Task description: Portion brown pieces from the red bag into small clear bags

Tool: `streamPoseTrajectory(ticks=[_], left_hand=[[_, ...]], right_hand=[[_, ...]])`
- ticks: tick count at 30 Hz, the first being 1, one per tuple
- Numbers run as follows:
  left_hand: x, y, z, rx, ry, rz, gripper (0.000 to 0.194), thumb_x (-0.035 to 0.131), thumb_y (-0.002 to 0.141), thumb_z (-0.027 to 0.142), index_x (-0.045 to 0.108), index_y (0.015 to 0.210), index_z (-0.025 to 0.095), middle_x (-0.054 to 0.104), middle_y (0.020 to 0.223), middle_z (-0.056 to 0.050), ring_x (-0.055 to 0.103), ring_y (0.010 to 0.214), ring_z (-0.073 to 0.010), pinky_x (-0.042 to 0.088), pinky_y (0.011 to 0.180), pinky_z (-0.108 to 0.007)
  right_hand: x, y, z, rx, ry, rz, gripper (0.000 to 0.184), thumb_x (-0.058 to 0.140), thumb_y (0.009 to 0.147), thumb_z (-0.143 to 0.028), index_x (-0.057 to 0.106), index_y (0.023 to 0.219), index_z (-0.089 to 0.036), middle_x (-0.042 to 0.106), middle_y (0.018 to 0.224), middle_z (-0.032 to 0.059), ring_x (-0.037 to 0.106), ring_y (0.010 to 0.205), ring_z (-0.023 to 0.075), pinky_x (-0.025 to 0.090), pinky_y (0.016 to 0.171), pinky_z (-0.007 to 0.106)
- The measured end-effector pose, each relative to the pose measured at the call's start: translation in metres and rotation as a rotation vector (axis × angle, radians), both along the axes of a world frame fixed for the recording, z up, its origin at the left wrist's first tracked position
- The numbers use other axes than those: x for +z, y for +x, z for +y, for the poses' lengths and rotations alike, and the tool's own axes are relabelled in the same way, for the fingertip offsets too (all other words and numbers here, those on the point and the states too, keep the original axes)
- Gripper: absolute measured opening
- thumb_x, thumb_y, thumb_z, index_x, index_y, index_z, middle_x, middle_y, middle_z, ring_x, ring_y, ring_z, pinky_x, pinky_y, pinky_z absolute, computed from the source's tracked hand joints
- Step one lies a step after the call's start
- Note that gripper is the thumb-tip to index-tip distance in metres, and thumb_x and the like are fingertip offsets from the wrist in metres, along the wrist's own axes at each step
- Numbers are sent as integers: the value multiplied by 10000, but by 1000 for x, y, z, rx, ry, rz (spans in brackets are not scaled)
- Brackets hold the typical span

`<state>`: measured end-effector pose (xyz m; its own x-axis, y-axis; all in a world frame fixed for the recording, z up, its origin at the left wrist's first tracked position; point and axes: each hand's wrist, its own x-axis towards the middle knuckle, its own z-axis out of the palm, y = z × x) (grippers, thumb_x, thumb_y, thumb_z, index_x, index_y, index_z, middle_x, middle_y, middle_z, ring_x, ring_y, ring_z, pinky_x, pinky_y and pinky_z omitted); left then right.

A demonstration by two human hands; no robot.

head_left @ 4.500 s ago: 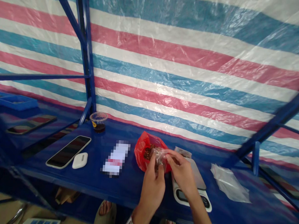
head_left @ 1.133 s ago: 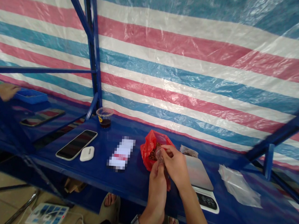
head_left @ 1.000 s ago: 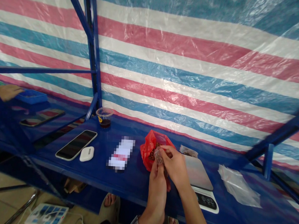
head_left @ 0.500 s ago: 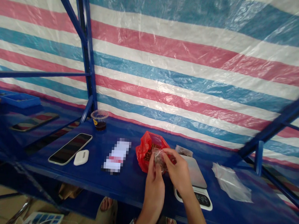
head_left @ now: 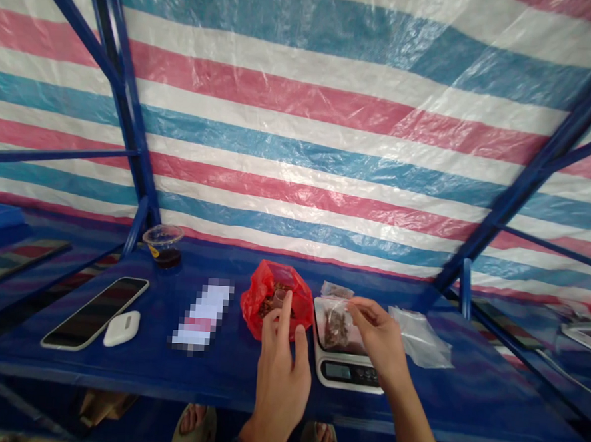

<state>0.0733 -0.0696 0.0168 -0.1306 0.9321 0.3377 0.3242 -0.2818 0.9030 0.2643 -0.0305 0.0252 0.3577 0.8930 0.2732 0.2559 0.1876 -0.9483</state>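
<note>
Clear bag (head_left: 336, 325) now on scale (head_left: 346, 374), right hand (head_left: 376, 339) pinching corner; left hand (head_left: 281, 373) half-open over red bag (head_left: 265, 306).

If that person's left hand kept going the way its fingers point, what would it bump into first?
Most likely the red plastic bag of dark pieces, right ahead of the left hand, though depth is hard to judge from this view.

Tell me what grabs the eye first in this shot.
A big pink, white and blue striped tarp fills the back of the view, behind a blue table. Mid-table, a red plastic bag of dark pieces sits beside a kitchen scale carrying a clear bag. The left hand is over the red bag's front, the right hand at the clear bag.
</note>
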Motion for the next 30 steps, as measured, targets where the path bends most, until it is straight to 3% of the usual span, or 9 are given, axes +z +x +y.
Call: streamPoseTrajectory(ticks=[4, 8, 13, 22, 30], left_hand=[[-3, 1, 1, 7, 22, 33, 547, 368, 1062, 417, 319, 1604, 357, 516, 1400, -106, 568, 1300, -251, 496, 1076, -452], [-6, 0, 1, 6, 35, 51, 535, 379, 1060, 405, 341, 1591, 350, 520, 1407, -104, 573, 1303, -253, 488, 1092, -460], [-8, 2, 1, 23, 26, 62, 516, 397, 1054, 394, 385, 1566, 330, 528, 1408, -103, 570, 1311, -257, 481, 1106, -461], [-9, 3, 2, 6, 21, 44, 495, 381, 1060, 394, 406, 1544, 296, 489, 1444, -123, 526, 1363, -272, 431, 1155, -493], [-10, 2, 4, 12, 19, 40, 472, 404, 1052, 375, 437, 1516, 294, 492, 1437, -130, 557, 1328, -277, 442, 1148, -507]], right_hand=[[-22, 31, 3, -208, -134, -304, 408, 639, 797, -534, 764, 966, -184, 772, 880, 97, 670, 756, 265, 527, 792, 433], [-26, 38, 3, -316, -90, -488, 487, 526, 871, -537, 766, 1083, -171, 761, 972, 125, 669, 872, 288, 495, 863, 441], [-21, 40, 2, -358, -105, -412, 520, 464, 896, -545, 774, 1049, -156, 770, 1082, 158, 679, 936, 308, 486, 883, 437], [-22, 43, -1, -348, -109, -367, 499, 469, 896, -523, 781, 1044, -163, 794, 1019, 135, 684, 793, 279, 499, 810, 419], [-21, 38, 0, -361, -99, -360, 494, 478, 888, -528, 790, 1019, -168, 797, 999, 135, 684, 787, 280, 503, 803, 418]])
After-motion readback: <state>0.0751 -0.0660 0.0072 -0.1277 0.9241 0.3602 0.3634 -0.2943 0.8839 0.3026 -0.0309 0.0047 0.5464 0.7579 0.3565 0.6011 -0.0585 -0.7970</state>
